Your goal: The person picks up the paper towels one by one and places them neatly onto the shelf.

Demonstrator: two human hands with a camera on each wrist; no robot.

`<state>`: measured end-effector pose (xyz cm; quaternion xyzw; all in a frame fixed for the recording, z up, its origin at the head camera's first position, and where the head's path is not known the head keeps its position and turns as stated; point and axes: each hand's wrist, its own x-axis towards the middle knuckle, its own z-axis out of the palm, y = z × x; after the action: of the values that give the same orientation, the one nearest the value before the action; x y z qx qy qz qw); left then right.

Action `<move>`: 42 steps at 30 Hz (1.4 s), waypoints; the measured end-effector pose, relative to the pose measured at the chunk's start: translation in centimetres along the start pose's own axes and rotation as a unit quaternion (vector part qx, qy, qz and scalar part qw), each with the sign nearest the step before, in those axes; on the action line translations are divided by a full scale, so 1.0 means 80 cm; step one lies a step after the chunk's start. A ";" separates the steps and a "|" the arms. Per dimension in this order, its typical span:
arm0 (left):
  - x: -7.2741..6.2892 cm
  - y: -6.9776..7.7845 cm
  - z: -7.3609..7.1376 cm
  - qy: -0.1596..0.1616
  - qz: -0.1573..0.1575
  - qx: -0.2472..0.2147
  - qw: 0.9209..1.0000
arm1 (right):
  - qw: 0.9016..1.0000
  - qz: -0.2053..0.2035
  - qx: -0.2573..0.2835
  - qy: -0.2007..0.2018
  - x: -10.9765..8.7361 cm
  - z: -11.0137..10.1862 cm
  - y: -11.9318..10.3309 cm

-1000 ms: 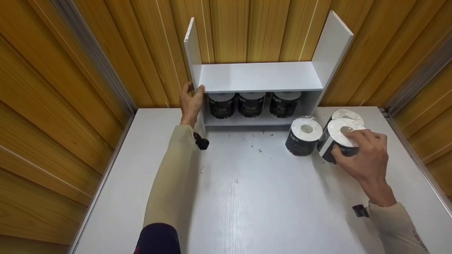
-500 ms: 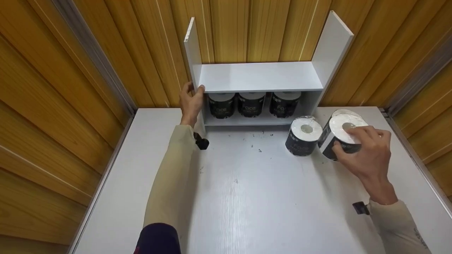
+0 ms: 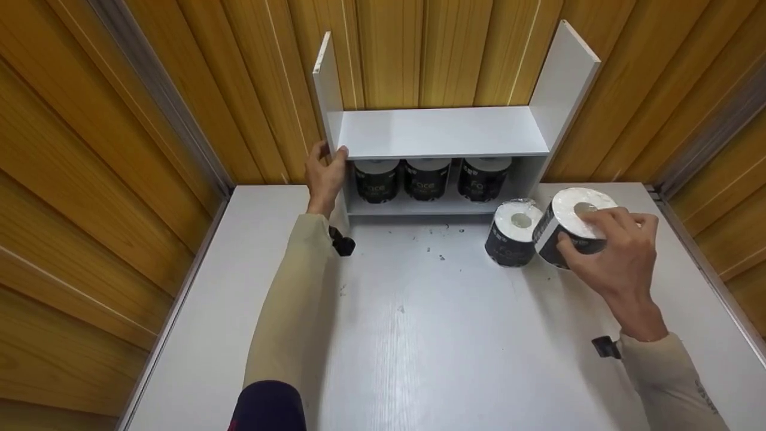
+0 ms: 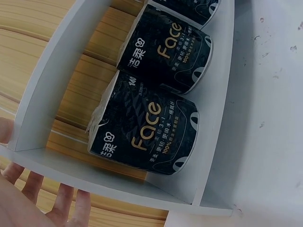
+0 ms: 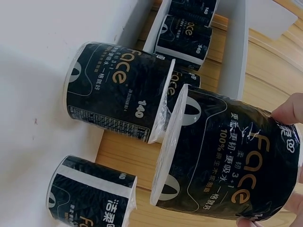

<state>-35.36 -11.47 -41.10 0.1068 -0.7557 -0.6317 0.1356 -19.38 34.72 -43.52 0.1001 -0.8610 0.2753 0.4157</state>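
My right hand (image 3: 625, 257) grips a toilet paper roll (image 3: 553, 242) in black wrapping by its top end, fingers and thumb around the side. In the right wrist view this held roll (image 5: 232, 156) hangs in front, its bottom end above the table. Just left of it, another wrapped roll (image 3: 508, 242) stands on the table. One more roll (image 5: 90, 191) shows in the right wrist view; the held one hides it in the head view. My left hand (image 3: 325, 179) grips the left side panel (image 4: 90, 177) of a white shelf unit, fingers outside it.
Three rolls (image 3: 426, 179) stand in a row in the unit's lower compartment, with a gap before its right panel. The middle board (image 3: 443, 131) spans above them. Dark specks dot the white table (image 3: 407, 335). Wood-look walls (image 3: 389, 54) enclose the back and sides.
My right hand has raised the roll from beside the others and shifted it slightly back, covering the roll behind. My left hand stays on the side panel.
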 end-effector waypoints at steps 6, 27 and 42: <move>-0.001 0.000 -0.001 -0.003 0.005 -0.006 1.000 | 1.000 0.001 0.004 0.002 0.006 0.005 -0.003; -0.002 0.001 0.000 0.007 0.002 -0.010 1.000 | 1.000 -0.013 0.013 0.011 0.028 0.013 -0.019; -0.004 0.003 0.001 0.007 -0.012 -0.001 1.000 | 0.999 0.004 0.031 0.015 0.031 0.024 -0.025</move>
<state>-35.10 -11.25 -40.94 0.1200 -0.7529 -0.6332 0.1330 -21.45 32.10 -41.78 0.1056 -0.8461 0.3050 0.4243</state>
